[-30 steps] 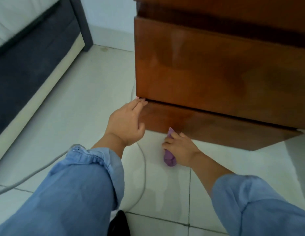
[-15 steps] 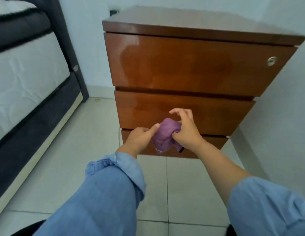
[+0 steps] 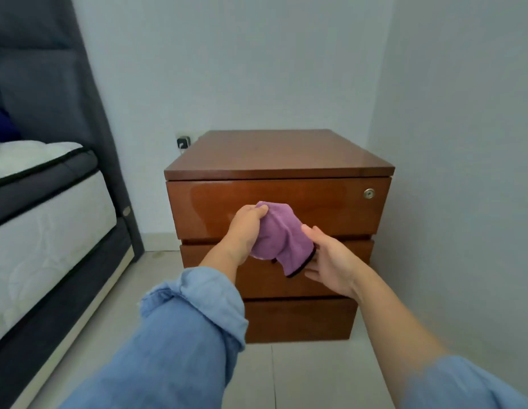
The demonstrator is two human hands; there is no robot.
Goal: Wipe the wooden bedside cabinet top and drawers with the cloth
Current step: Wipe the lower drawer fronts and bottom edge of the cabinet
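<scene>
A glossy brown wooden bedside cabinet (image 3: 279, 154) with three drawers stands in the room's corner; the top drawer (image 3: 330, 208) has a small round lock at its right. In front of the drawers, held in the air, is a purple cloth (image 3: 279, 234) with a dark hem. My left hand (image 3: 245, 228) grips its upper left part in a fist. My right hand (image 3: 327, 261) holds the cloth's lower right edge, fingers partly spread. The cloth hides part of the top and middle drawer fronts. Neither hand touches the cabinet.
A bed with a white mattress (image 3: 41, 219) and dark grey frame (image 3: 88, 93) fills the left. A plug in a wall socket (image 3: 183, 142) sits behind the cabinet's left rear corner. The right wall (image 3: 463, 172) stands close to the cabinet. Pale tiled floor (image 3: 301, 376) lies below.
The view rose and drew back from the bottom drawer near the floor to the whole cabinet. The cloth went from my right hand at the floor up into both hands.
</scene>
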